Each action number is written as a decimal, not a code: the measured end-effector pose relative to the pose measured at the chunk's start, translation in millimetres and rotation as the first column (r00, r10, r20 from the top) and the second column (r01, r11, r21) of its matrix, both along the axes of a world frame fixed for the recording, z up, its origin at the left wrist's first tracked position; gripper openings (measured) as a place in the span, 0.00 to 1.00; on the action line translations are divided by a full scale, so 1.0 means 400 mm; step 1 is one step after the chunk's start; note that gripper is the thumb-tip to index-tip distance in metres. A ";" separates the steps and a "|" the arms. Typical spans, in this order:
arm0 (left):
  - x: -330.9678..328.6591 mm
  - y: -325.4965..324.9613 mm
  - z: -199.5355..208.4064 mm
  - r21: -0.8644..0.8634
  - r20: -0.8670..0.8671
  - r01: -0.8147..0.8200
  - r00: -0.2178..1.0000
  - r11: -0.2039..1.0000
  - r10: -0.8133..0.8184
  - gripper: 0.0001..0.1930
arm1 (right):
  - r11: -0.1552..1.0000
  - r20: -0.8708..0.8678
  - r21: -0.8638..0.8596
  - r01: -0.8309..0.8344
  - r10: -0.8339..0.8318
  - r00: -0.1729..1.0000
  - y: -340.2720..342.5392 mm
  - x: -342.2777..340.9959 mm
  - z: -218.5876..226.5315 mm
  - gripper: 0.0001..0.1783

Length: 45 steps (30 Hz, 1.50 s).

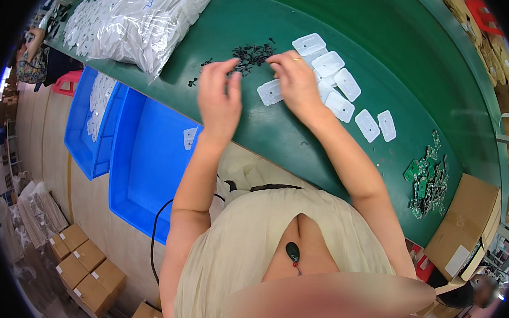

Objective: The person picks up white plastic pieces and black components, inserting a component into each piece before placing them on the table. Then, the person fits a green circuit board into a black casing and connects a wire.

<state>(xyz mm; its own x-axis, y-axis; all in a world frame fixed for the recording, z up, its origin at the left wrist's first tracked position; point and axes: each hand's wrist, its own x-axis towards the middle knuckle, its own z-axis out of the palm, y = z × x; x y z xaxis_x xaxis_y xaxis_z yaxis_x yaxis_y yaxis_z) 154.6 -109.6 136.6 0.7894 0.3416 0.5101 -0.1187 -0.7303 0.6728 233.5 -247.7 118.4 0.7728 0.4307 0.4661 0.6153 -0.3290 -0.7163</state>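
Observation:
Small black parts with thin stems (251,55) lie in a loose heap on the green table. My left hand (219,100) is at the heap's near left side, its thumb and fingers apart and nothing visible between them. On the heap's right, my right hand (299,86) has its fingers bent, with thumb and forefinger close together at the edge of the black parts; whatever they pinch is too small to make out. Just left of the right hand lies a translucent white plastic cover (269,93). More white covers (328,64) lie overlapping beyond and to the right of it.
A large clear bag of white pieces (148,34) sits at the far left. Blue bins (141,160) stand beside the table, with white pieces inside. Green circuit boards (425,180) are heaped at right, near a cardboard box (465,222). A raised green wall borders the table's far side.

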 end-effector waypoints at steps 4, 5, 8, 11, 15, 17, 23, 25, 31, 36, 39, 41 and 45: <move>0.054 -0.097 -0.028 0.202 -0.011 0.175 0.984 0.964 -0.177 0.11 | 0.955 -0.397 0.241 0.174 -0.066 0.915 -0.114 0.004 0.049 0.04; 0.067 -0.116 -0.031 0.214 -0.112 0.196 0.978 0.957 -0.176 0.15 | 0.935 -0.444 0.292 0.203 -0.055 0.894 -0.140 0.004 0.062 0.04; 0.092 -0.166 0.000 0.331 -0.385 0.218 0.920 0.918 -0.080 0.20 | 0.907 -0.456 0.320 0.275 -0.107 0.883 -0.200 -0.003 0.085 0.04; 0.125 -0.182 -0.007 0.406 -0.487 0.246 0.873 0.880 -0.019 0.26 | 0.936 -0.222 0.200 0.290 -0.245 0.944 -0.238 -0.015 0.094 0.03; 0.169 -0.171 -0.003 0.309 -0.653 0.309 0.756 0.900 -0.035 0.24 | 0.916 -0.399 0.264 0.301 -0.181 0.899 -0.262 -0.019 0.074 0.04; 0.176 -0.159 -0.007 0.261 -0.660 0.322 0.747 0.910 -0.075 0.22 | 0.880 -0.526 0.385 0.279 -0.040 0.850 -0.262 -0.024 0.073 0.04; 0.163 -0.156 -0.001 0.102 -0.673 0.269 0.728 0.958 -0.133 0.21 | 0.822 -0.625 0.524 0.222 0.194 0.757 -0.260 -0.032 0.076 0.04; 0.154 -0.157 0.002 0.102 -0.626 0.214 0.773 0.971 -0.105 0.22 | 0.814 -0.629 0.538 0.221 0.212 0.748 -0.258 -0.036 0.075 0.04; 0.106 -0.137 -0.029 0.052 -0.457 0.240 0.869 0.969 -0.191 0.11 | 0.826 -0.643 0.524 0.208 0.224 0.732 -0.254 -0.056 0.078 0.05; 0.044 -0.133 -0.020 -0.374 -0.416 0.202 0.836 0.905 -0.359 0.10 | 0.825 -0.642 0.541 0.162 0.281 0.714 -0.230 -0.091 0.075 0.06; 0.013 -0.140 0.003 -0.585 -0.339 0.131 0.857 0.800 -0.388 0.15 | 0.836 -0.646 0.533 0.131 0.302 0.701 -0.213 -0.114 0.088 0.04; -0.004 -0.145 0.015 -0.666 -0.314 0.082 0.871 0.742 -0.377 0.18 | 0.854 -0.637 0.509 0.107 0.290 0.714 -0.206 -0.127 0.086 0.04; -0.035 -0.154 0.024 -0.885 -0.190 0.052 0.866 0.463 -0.462 0.16 | 0.897 -0.588 0.434 0.090 0.206 0.782 -0.184 -0.146 0.079 0.04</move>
